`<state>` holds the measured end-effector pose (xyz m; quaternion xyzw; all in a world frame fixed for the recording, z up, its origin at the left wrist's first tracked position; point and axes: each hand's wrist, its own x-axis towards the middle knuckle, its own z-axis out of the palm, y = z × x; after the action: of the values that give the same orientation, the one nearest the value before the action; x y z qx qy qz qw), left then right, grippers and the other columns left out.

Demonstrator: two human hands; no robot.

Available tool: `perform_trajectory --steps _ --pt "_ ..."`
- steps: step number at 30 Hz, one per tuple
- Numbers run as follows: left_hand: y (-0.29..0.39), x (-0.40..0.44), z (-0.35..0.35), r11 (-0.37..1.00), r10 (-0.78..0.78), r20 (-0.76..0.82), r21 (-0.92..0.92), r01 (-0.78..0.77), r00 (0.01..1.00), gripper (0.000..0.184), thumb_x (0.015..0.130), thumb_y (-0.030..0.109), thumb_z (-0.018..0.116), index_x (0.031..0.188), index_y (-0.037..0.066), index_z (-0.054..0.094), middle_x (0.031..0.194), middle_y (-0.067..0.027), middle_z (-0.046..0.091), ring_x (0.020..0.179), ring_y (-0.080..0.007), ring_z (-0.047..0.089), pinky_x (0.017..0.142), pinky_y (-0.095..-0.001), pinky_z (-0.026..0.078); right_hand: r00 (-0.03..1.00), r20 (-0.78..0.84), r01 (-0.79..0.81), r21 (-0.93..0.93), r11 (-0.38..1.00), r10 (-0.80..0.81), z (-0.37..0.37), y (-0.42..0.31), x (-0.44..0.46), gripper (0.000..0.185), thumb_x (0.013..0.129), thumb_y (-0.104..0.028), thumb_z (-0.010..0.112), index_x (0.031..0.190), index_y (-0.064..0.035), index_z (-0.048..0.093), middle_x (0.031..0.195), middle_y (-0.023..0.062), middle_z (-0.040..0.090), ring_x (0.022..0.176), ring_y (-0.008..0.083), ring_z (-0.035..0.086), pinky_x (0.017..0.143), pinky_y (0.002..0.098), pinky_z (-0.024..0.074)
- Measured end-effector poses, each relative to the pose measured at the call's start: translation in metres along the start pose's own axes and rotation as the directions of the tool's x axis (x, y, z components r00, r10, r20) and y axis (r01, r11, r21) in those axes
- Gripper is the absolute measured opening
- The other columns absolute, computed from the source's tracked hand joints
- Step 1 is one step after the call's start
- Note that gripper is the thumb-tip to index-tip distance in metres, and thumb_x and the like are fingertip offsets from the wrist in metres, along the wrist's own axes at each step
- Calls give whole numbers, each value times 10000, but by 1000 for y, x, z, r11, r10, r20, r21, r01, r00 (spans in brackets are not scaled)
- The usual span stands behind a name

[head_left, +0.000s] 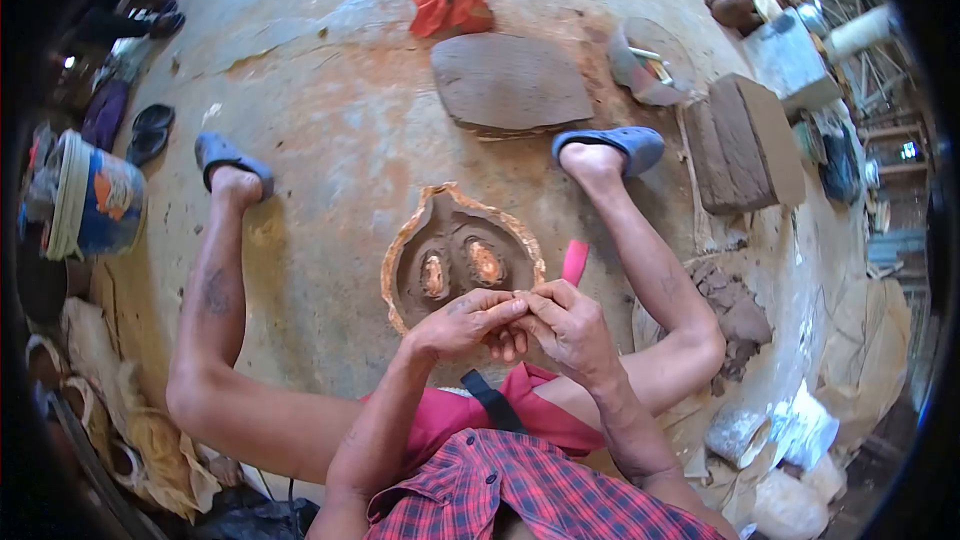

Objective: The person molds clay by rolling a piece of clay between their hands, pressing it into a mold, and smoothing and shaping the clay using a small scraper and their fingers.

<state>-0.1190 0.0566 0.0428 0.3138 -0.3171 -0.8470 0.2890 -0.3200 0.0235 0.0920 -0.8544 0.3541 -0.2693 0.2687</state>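
My left hand point(468, 324) and my right hand point(574, 328) meet in front of my lap, fingertips pinched together and touching. Whatever is between them is too small or hidden to make out. Just beyond them on the floor lies a rounded mould point(389, 285) with a rough orange rim and a pointed far end. Grey-brown clay point(455, 230) lines its inside, around two oval raised parts that show orange. My hands cover part of its near right edge. A pink strip point(575, 262) shows right behind my right hand; whether it is held, I cannot tell.
A flat clay slab point(512, 82) lies beyond my feet, with a red cloth bundle point(450, 5) behind it. To the right are a clear tub point(648, 65), a large clay block point(745, 145) and clay scraps point(735, 315). A bucket point(100, 195) stands left. Another person's legs point(125, 5) show far left.
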Motion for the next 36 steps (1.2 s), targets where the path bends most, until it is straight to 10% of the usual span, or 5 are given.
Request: perform_trajectory --steps 10,14,19,23,36 --pt "-5 -21 -26 985 172 -415 78 -154 893 288 1064 323 587 977 66 683 757 3 671 636 -50 592 534 -219 446 995 91 -39 -54 998 44 46 -9 41 161 826 -83 789 966 -25 734 851 125 664 764 317 684 671 424 553" --pt "-3 -34 -63 937 343 -914 317 -147 217 313 1041 315 620 927 30 680 729 -14 656 620 -73 580 530 -231 446 987 107 -111 -63 992 118 59 5 78 192 830 -143 808 976 -29 757 883 145 689 730 298 677 661 411 539" --pt "-60 -49 -137 966 227 -953 246 -75 -198 400 1046 363 572 1004 -24 667 868 -162 719 769 -258 676 719 -408 524 959 139 -252 19 968 247 85 48 125 238 851 -161 799 1027 -3 779 936 171 725 772 298 696 725 385 556" --pt "-107 -16 -141 990 120 -982 130 -57 -148 406 1040 378 573 1025 -17 662 902 -196 725 858 -356 686 811 -466 513 945 311 -81 -64 995 97 112 83 155 209 871 -95 740 1052 4 773 1090 210 738 992 339 724 866 386 561" --pt "-95 -5 -130 985 174 -982 171 35 -78 365 1021 372 586 1054 14 651 970 -247 719 953 -466 674 814 -533 500 888 459 30 -135 990 35 155 108 191 177 835 -113 763 994 -50 807 922 188 737 871 322 726 813 402 566"
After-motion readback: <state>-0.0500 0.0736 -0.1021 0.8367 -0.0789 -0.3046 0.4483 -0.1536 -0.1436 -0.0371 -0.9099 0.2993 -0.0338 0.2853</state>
